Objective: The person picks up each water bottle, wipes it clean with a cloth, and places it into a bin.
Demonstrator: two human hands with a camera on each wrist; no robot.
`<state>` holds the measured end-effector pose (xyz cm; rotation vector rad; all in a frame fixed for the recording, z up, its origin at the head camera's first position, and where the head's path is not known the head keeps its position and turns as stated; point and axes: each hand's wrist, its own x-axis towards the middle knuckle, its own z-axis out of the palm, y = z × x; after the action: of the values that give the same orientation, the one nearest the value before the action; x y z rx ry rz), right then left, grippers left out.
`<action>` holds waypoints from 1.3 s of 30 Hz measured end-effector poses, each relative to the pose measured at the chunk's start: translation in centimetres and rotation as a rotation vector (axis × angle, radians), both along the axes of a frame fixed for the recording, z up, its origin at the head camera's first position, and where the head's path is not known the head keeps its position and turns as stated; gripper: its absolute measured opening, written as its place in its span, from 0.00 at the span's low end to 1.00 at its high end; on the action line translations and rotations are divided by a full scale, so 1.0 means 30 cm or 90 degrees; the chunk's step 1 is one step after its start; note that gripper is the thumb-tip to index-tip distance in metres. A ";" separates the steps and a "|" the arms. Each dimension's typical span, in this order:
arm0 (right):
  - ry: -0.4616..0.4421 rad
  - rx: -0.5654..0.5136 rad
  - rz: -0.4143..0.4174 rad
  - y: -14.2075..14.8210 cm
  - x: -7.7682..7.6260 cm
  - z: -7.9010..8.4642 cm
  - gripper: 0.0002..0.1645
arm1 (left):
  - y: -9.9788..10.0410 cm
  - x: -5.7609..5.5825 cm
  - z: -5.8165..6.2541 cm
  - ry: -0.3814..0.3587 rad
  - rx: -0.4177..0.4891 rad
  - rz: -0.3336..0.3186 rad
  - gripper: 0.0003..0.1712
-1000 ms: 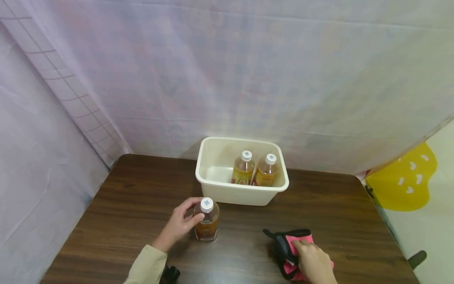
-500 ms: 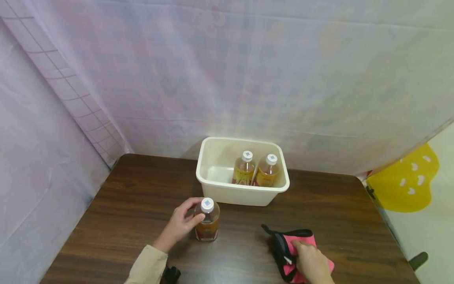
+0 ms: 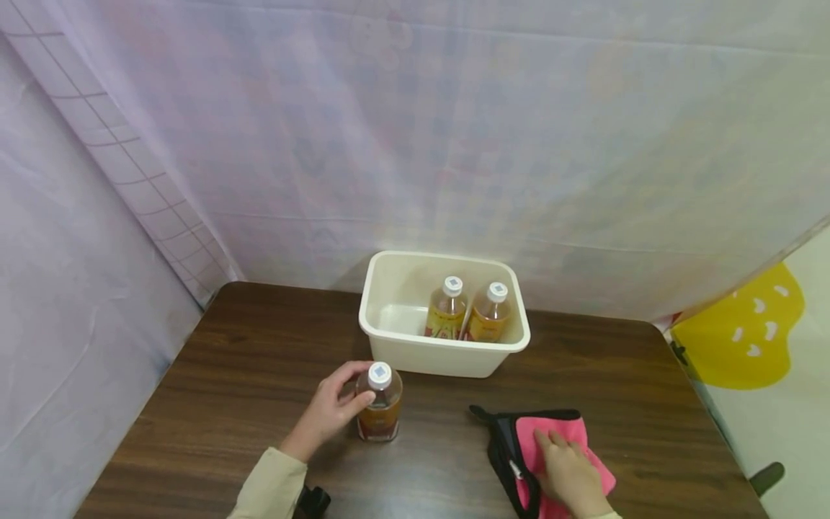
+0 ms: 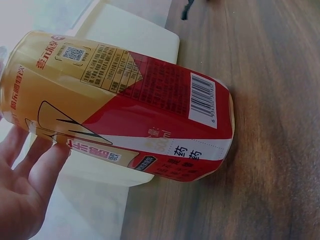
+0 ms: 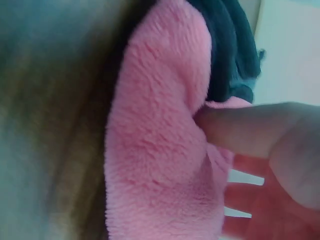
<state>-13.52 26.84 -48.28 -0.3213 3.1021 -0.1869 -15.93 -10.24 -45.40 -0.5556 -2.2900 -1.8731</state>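
A drink bottle (image 3: pixel 380 422) with a white cap and amber contents stands upright on the table. My left hand (image 3: pixel 329 411) holds it from the left around its upper part, thumb across the front. The left wrist view shows the gold and red bottle label (image 4: pixel 145 100) with a barcode low down. To the right, my right hand (image 3: pixel 572 472) grips a pink plush cloth (image 3: pixel 573 429) with black edging, lying crumpled on the table. In the right wrist view my thumb (image 5: pixel 240 127) sinks into a fold of the cloth, with fingers partly hidden behind it.
A cream plastic tub (image 3: pixel 428 357) stands at the table's back, behind the held bottle. Two similar bottles, a nearer-left one (image 3: pixel 446 313) and another bottle (image 3: pixel 489 317), stand in its right half. A patterned curtain (image 3: pixel 415 144) hangs behind the wooden table (image 3: pixel 259 346).
The pink cloth has spread wider and flatter under my right hand, whose fingers have shifted over it. My left hand and the bottle stay in place.
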 end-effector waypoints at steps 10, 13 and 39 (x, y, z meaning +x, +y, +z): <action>-0.049 -0.005 0.014 0.017 -0.026 0.013 0.43 | -0.005 -0.006 -0.020 0.045 -0.008 0.012 0.20; -0.017 -0.001 0.036 0.023 -0.030 0.011 0.41 | -0.006 -0.006 -0.019 0.040 -0.007 0.014 0.20; 0.413 -0.151 0.209 -0.046 -0.230 0.244 0.19 | -0.005 -0.003 -0.007 0.015 -0.008 0.001 0.19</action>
<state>-20.43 25.45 -40.96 -1.0873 3.5683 -0.5412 -16.02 -10.38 -45.60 -0.5738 -2.2891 -1.8418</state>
